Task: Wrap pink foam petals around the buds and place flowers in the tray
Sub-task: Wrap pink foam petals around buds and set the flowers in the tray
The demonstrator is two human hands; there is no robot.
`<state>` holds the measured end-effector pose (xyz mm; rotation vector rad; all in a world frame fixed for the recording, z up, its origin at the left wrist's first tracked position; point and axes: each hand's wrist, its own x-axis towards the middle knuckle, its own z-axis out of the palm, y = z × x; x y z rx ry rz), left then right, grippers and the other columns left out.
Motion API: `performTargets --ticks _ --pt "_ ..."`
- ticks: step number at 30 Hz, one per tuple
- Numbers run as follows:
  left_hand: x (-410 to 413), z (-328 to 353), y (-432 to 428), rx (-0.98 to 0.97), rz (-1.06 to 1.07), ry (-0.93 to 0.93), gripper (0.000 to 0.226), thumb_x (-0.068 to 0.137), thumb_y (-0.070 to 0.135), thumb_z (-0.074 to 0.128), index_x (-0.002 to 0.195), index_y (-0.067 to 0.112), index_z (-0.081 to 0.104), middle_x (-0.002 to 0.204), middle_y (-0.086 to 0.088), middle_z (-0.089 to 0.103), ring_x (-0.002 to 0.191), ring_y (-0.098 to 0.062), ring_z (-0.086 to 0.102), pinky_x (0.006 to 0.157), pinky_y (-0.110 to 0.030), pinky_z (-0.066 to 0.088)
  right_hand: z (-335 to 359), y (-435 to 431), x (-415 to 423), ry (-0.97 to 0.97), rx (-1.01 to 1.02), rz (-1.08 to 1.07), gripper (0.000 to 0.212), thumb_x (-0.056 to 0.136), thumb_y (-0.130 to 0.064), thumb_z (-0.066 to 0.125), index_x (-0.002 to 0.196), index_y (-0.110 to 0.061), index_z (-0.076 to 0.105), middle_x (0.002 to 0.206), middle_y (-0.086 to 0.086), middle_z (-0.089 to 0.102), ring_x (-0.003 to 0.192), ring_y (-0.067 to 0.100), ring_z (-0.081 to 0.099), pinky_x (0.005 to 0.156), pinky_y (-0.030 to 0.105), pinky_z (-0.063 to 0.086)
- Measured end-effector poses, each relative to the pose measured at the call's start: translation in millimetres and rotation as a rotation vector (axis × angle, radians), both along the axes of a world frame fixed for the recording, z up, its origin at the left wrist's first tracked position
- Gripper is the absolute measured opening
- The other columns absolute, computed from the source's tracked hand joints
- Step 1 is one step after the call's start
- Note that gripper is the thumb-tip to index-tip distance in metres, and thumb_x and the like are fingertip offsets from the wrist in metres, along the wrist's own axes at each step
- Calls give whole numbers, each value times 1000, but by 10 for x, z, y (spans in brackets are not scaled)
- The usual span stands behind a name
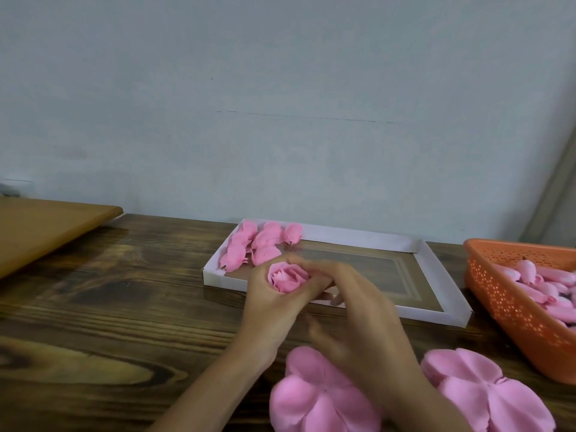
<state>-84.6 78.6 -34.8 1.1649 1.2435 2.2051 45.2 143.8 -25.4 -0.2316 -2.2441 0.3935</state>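
Flower point(286, 278) sits gripped in curled left hand point(274, 304); right hand point(358, 316), fingers extended, touches its side.

The right hand point(358, 313) is showing only as a blur, so nothing is telling whether its fingers are pinching the flower point(286, 277) or just touching it. The left hand point(274, 304) is covering the flower's lower half, and both hands are hiding part of the tray's point(436, 266) near rim. The right forearm is lying over the near petal pile point(318, 397); the bottom edge is cutting off it and the far petal pile point(489, 394), the right edge the basket point(514, 307), the left edge the board point(46, 232)
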Motion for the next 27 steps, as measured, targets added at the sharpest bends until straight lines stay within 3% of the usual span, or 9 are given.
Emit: performTargets --ticks 2,5,11,14,17,19,22,27 --pt "-43 -21 5 -3 41 63 23 80 0 85 73 17 72 68 -7 71 62 -19 71 57 -28 57 54 39 48 47 47 -62 71 72 1 73 128 -40 61 113 -17 56 103 8 58 77 26 51" --pt "-105 -67 13 -44 93 130 25 77 22 91 71 17 68 59 -8 63 47 -21 59 45 -30 49 106 85 112 120 51 -53 65 74 14 65 119 -33 68 112 -11 52 99 10 56 76 23 48" --pt "-71 -151 55 -50 -16 240 29 67 19 86 79 7 62 67 -4 63 68 -11 59 60 -24 49 120 37 126 26 120 30 43 90 -14 46 118 -32 73 126 -9 51 102 12 56 75 34 52" --pt "-65 -135 42 -43 -65 251 29 68 10 86 77 7 59 68 -12 60 69 -16 57 62 -29 48 119 41 118 73 24 47 34 94 -13 53 114 -31 73 118 -15 55 103 12 59 75 30 52" --pt "-55 -65 18 -31 -65 238 37 66 8 89 71 26 57 66 3 58 64 -13 55 60 -27 48 135 60 123 131 -160 44 21 92 -16 63 102 -33 70 93 -17 64 89 14 65 68 30 52" --pt "-67 -48 19 -19 -44 214 40 65 -1 87 75 20 54 68 4 56 64 -13 52 59 -25 47 140 65 124 119 -261 67 10 90 -23 72 93 -33 69 86 -13 70 81 17 67 63 31 53" --pt "-78 -49 18 -24 -16 246 40 62 -6 85 88 10 57 76 1 58 69 -14 54 60 -25 49 143 63 123 95 -320 73 14 84 -23 85 87 -31 74 90 -15 73 79 17 68 61 30 54" --pt "-61 -54 33 -41 -21 327 42 65 -10 90 88 9 60 79 4 61 71 -8 57 62 -23 48 129 94 115 31 -356 28 15 80 -19 88 81 -32 80 86 -20 75 75 14 69 62 21 51"
